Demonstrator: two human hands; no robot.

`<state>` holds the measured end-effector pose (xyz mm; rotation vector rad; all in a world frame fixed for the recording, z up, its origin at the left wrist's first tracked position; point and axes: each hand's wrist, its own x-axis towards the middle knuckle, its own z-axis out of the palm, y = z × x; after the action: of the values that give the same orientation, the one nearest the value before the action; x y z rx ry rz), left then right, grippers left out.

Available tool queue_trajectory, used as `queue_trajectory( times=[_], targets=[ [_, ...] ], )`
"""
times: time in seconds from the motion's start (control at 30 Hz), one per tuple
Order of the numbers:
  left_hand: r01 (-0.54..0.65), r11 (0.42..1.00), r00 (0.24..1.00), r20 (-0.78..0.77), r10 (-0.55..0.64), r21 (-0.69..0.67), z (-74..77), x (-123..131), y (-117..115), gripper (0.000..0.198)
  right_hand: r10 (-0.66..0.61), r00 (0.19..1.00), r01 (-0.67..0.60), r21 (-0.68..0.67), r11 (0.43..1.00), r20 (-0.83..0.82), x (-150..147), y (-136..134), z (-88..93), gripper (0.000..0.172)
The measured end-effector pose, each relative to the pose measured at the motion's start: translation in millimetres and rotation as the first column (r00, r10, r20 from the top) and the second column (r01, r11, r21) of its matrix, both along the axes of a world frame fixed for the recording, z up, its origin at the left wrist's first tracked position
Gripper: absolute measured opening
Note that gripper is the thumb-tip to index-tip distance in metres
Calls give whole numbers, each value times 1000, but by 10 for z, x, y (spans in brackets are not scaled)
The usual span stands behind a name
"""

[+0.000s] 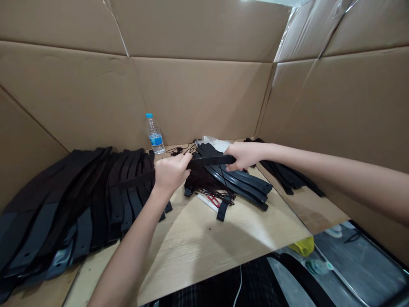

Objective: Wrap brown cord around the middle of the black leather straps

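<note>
A long black strap point(209, 160) is stretched level between my two hands above the wooden table point(204, 243). My left hand point(171, 172) is closed on its left part; my right hand point(244, 154) is closed on its right end. Beneath my hands lies a small heap of curved black straps point(243, 183) with a tangle of dark cords point(204, 183). A big stack of similar black straps point(73, 204) is spread over the table's left side.
Cardboard walls point(204, 102) enclose the table on three sides. A clear water bottle point(155, 135) with a blue cap stands at the back. More black straps point(287, 175) lie at the right wall. A crumpled plastic bag point(215, 143) sits behind the heap. Floor and a yellow object point(302, 246) show below.
</note>
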<state>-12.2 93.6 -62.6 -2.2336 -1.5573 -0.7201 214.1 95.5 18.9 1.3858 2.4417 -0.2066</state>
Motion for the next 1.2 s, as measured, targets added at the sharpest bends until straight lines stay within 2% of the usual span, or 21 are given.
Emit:
queue_trajectory(
  times=[0.07, 0.1, 0.17, 0.23, 0.3, 0.33, 0.37, 0.4, 0.47, 0.53, 0.6, 0.67, 0.73, 0.83, 0.87, 0.93, 1.0, 1.07, 1.1, 1.13, 1.2],
  targets=[
    [15, 1000, 1000, -25, -15, 16, -8, -4, 21, 20, 37, 997, -50, -180, 982, -72, 28, 32, -11, 24],
    [20, 999, 1000, -14, -20, -28, 0, -11, 37, 20, 64, 995, -73, -124, 990, -77, 32, 31, -42, 24],
    [77, 975, 997, 25, -73, -208, 30, -27, 72, 19, 113, 994, -113, 170, 979, 11, 17, 2, -143, 20],
    [224, 858, 973, 53, -225, -462, 51, -37, 105, 19, 115, 982, -167, 408, 898, 151, -13, -46, -249, 23],
    [316, 739, 937, 74, -341, -595, 47, -32, 123, 19, 97, 971, -195, 493, 848, 217, -31, -77, -307, 28],
    [307, 751, 939, 55, -340, -584, 36, -24, 123, 18, 86, 975, -180, 503, 845, 204, -28, -76, -308, 27],
    [261, 811, 954, 13, -299, -524, 20, -12, 118, 17, 77, 983, -149, 486, 861, 164, -15, -61, -290, 23],
    [193, 885, 972, -42, -232, -424, 2, 2, 109, 16, 65, 992, -105, 422, 901, 110, 6, -34, -256, 19],
    [84, 970, 981, -151, -120, -226, -33, 31, 86, 18, 30, 1000, -28, 113, 993, -10, 68, 44, -169, 17],
    [60, 989, 971, -221, -88, -133, -52, 52, 70, 21, -10, 997, -11, -265, 964, -78, 126, 115, -109, 23],
    [52, 990, 972, -222, -80, -131, -50, 58, 72, 20, 5, 996, -34, -331, 943, -88, 149, 131, -127, 27],
    [46, 979, 982, -169, -80, -200, -41, 49, 96, 17, 75, 997, -77, -58, 995, -35, 123, 71, -229, 25],
    [125, 921, 981, -94, -171, -370, -45, 32, 135, 17, 110, 992, -124, 260, 958, 68, 64, -41, -371, 21],
    [324, 709, 919, 32, -392, -626, -94, 22, 188, 13, 80, 987, -133, 427, 894, 140, -4, -187, -527, 28],
    [343, 692, 909, 38, -415, -635, -116, 27, 196, 12, 56, 993, -98, 433, 896, 109, -3, -205, -549, 27],
    [282, 817, 937, -41, -348, -503, -154, 47, 192, 14, 11, 1000, -6, 310, 951, -14, 36, -189, -560, 19],
    [180, 946, 964, -142, -224, -269, -175, 73, 171, 18, -31, 985, 29, -16, 999, -167, 107, -136, -560, 15],
    [148, 980, 969, -179, -170, -134, -176, 95, 149, 20, -75, 956, -25, -334, 942, -284, 173, -93, -581, 13],
    [148, 982, 971, -173, -167, -118, -173, 101, 144, 19, -82, 944, -53, -393, 918, -319, 192, -84, -602, 15],
    [149, 980, 974, -151, -169, -132, -170, 106, 144, 16, -70, 940, -62, -370, 927, -333, 201, -87, -627, 18],
    [184, 945, 974, -80, -212, -271, -172, 108, 159, 12, 8, 966, -46, -141, 989, -259, 189, -116, -681, 21]
  ],
)
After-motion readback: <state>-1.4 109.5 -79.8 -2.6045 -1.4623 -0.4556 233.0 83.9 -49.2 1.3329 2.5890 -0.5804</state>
